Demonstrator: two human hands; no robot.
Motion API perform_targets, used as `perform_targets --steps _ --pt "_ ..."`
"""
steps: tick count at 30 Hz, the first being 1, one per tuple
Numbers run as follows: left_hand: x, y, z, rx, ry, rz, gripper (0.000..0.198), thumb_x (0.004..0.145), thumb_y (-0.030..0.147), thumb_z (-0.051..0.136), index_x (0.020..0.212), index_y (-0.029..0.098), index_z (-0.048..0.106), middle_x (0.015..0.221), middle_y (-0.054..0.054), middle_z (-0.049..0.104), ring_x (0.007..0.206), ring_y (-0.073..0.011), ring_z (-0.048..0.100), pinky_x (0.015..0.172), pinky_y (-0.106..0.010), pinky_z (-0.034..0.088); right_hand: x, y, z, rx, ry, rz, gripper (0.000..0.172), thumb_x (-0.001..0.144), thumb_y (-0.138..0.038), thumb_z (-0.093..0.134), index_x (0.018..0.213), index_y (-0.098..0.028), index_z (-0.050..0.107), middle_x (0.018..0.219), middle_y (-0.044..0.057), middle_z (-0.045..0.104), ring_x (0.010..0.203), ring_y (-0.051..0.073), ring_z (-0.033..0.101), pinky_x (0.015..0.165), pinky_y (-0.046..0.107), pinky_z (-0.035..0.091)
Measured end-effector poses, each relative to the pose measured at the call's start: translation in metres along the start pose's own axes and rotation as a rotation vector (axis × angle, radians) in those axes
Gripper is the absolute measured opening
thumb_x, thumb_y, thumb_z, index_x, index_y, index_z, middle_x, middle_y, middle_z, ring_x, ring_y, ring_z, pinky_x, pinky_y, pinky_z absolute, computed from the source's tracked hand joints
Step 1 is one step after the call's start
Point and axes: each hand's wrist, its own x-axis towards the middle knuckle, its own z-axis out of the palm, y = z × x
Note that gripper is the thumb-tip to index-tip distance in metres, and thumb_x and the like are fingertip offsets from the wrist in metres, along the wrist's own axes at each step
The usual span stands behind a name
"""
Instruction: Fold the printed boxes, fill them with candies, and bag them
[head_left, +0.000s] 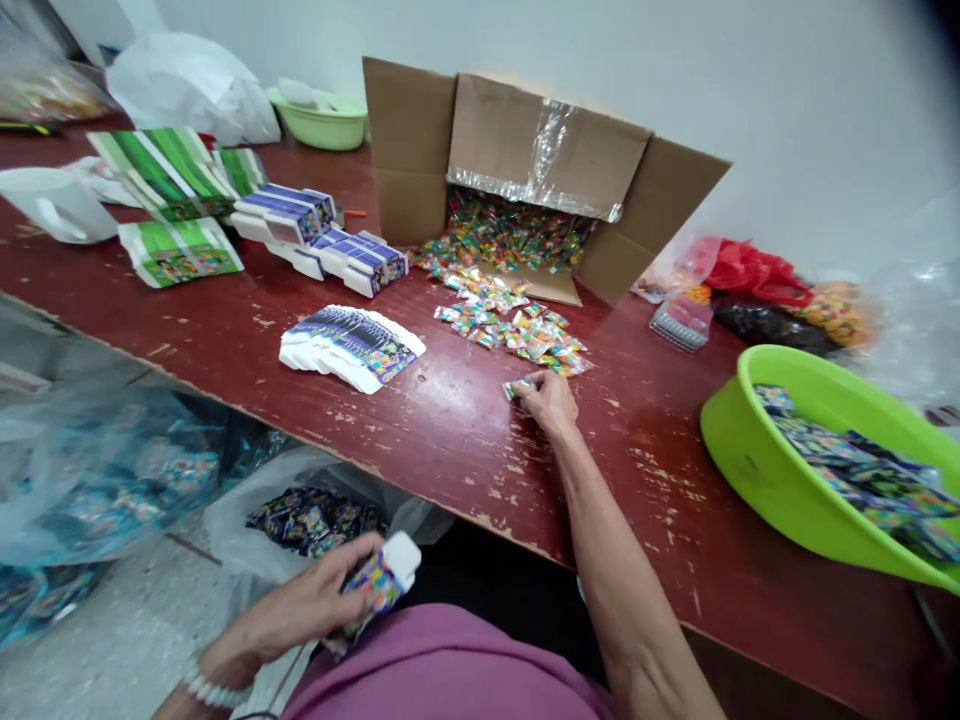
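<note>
My left hand [322, 592] is wrapped round a small printed carton [381, 585], its white end flap standing open, low in front of my body. Out over the table, my right hand [551, 402] pinches a small wrapped candy [517, 388] at the tabletop. Just beyond those fingers spreads a loose pile of wrapped candies [525, 330]. It trails back to a large cardboard box [510, 140] lying with its flaps open and more candies inside. To the left, a fanned stack of flat purple cartons [352, 345] lies on the table.
A green basin [739, 450] of dark packets stands at the right. Bundled purple cartons [337, 250], bundled green cartons [180, 250] and a white mug [56, 205] are at the left. Below the table edge, a plastic bag [232, 520] holds dark packets. Red plastic bags [757, 270] lie at back right.
</note>
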Motion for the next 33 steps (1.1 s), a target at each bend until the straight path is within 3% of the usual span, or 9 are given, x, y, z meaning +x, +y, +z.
perform_targets --steps 2,5,8,12,16,22,27,30,33 --pt "0.007 0.014 0.008 -0.216 0.000 -0.009 0.040 0.083 0.045 0.065 0.116 0.024 0.059 0.105 -0.006 0.072 0.076 -0.0193 0.069 0.062 -0.026 0.049 -0.010 -0.003 0.000 0.064 -0.059 -0.014 0.026 0.069 -0.038 0.075 0.085 -0.019 0.067 0.086 0.004 0.069 0.089 0.025 0.066 0.083 0.038 0.051" --pt "0.019 0.035 0.019 -0.387 0.063 0.122 0.038 0.086 0.037 0.061 0.118 0.022 0.049 0.095 -0.005 0.070 0.066 -0.0167 0.068 0.058 -0.025 0.047 -0.049 -0.013 -0.001 0.283 -0.201 -0.045 0.031 0.073 -0.041 0.073 0.090 -0.018 0.064 0.081 0.002 0.070 0.074 0.019 0.068 0.071 0.031 0.054" --pt "0.030 0.052 0.029 -0.386 0.094 0.215 0.035 0.085 0.026 0.057 0.119 0.021 0.048 0.091 -0.002 0.065 0.063 -0.0125 0.062 0.058 -0.025 0.049 -0.104 -0.029 0.000 0.750 -0.420 -0.042 0.034 0.067 -0.041 0.081 0.087 -0.019 0.064 0.079 0.001 0.070 0.067 0.016 0.066 0.066 0.030 0.054" --pt "0.035 0.066 0.044 -0.339 0.044 0.288 0.030 0.084 0.021 0.056 0.114 0.021 0.050 0.086 0.001 0.060 0.067 -0.0121 0.056 0.056 -0.023 0.049 -0.152 -0.044 0.001 0.744 -0.396 -0.116 0.023 0.071 -0.035 0.079 0.082 -0.019 0.066 0.070 -0.002 0.068 0.060 0.012 0.060 0.057 0.024 0.049" --pt "0.032 0.071 0.052 -0.305 0.002 0.310 0.031 0.085 0.020 0.055 0.115 0.022 0.048 0.085 0.002 0.059 0.061 -0.0098 0.053 0.055 -0.022 0.048 -0.159 -0.040 -0.004 0.571 -0.329 -0.271 0.012 0.079 -0.032 0.072 0.082 -0.020 0.069 0.066 -0.002 0.065 0.055 0.012 0.055 0.052 0.023 0.044" --pt "0.030 0.075 0.055 -0.312 0.007 0.333 0.035 0.083 0.020 0.057 0.117 0.022 0.048 0.085 0.002 0.061 0.061 -0.0103 0.055 0.055 -0.022 0.048 -0.157 -0.030 -0.013 0.422 -0.177 -0.535 0.006 0.085 -0.027 0.070 0.083 -0.022 0.070 0.079 0.003 0.069 0.071 0.017 0.061 0.066 0.031 0.047" --pt "0.033 0.079 0.060 -0.442 -0.010 0.327 0.034 0.082 0.024 0.061 0.115 0.021 0.052 0.084 0.001 0.062 0.060 -0.0118 0.059 0.051 -0.022 0.050 -0.160 -0.033 -0.018 0.342 -0.373 -0.678 0.007 0.090 -0.026 0.067 0.086 -0.024 0.073 0.082 0.003 0.067 0.079 0.018 0.060 0.075 0.033 0.048" --pt "0.036 0.082 0.062 -0.652 0.018 0.289 0.035 0.091 0.045 0.053 0.111 0.017 0.056 0.078 -0.002 0.065 0.054 -0.0147 0.061 0.046 -0.025 0.051 -0.161 -0.033 -0.020 0.352 -0.452 -0.639 0.017 0.094 -0.030 0.059 0.093 -0.026 0.075 0.106 0.007 0.062 0.104 0.022 0.059 0.093 0.039 0.047" --pt "0.038 0.083 0.061 -0.760 0.032 0.216 0.050 0.093 0.056 0.046 0.113 0.012 0.060 0.070 -0.006 0.067 0.048 -0.0167 0.062 0.043 -0.026 0.051 -0.162 -0.032 -0.018 0.590 -0.496 -0.347 0.020 0.093 -0.038 0.059 0.103 -0.025 0.071 0.116 0.007 0.058 0.101 0.020 0.062 0.089 0.036 0.051"
